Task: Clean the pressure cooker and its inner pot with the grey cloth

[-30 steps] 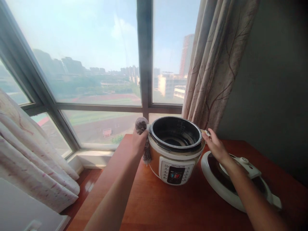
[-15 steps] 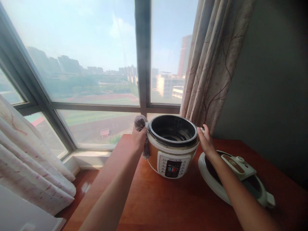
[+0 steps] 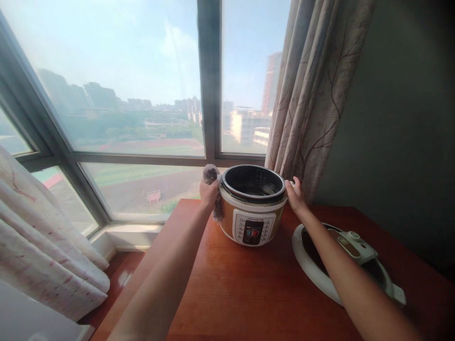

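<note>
Cooker (image 3: 252, 208) sits between both hands: left hand (image 3: 209, 193) fingers clench a cloth (image 3: 212, 177) against it, right hand (image 3: 295, 198) grips its side.

The cooker (image 3: 251, 204) has a small white panel (image 3: 253, 228) on its front. A short line of tiny dark letters runs along the top of that panel, but the letters are too small and blurry to read. In the middle of the panel sits a little dark screen (image 3: 252, 233) with red and blue marks, and they cannot be read as numbers or words. Small buttons stand on both sides of the screen, and their labels are too tiny to read. The lid (image 3: 346, 262) on the table shows no words that can be read.
</note>
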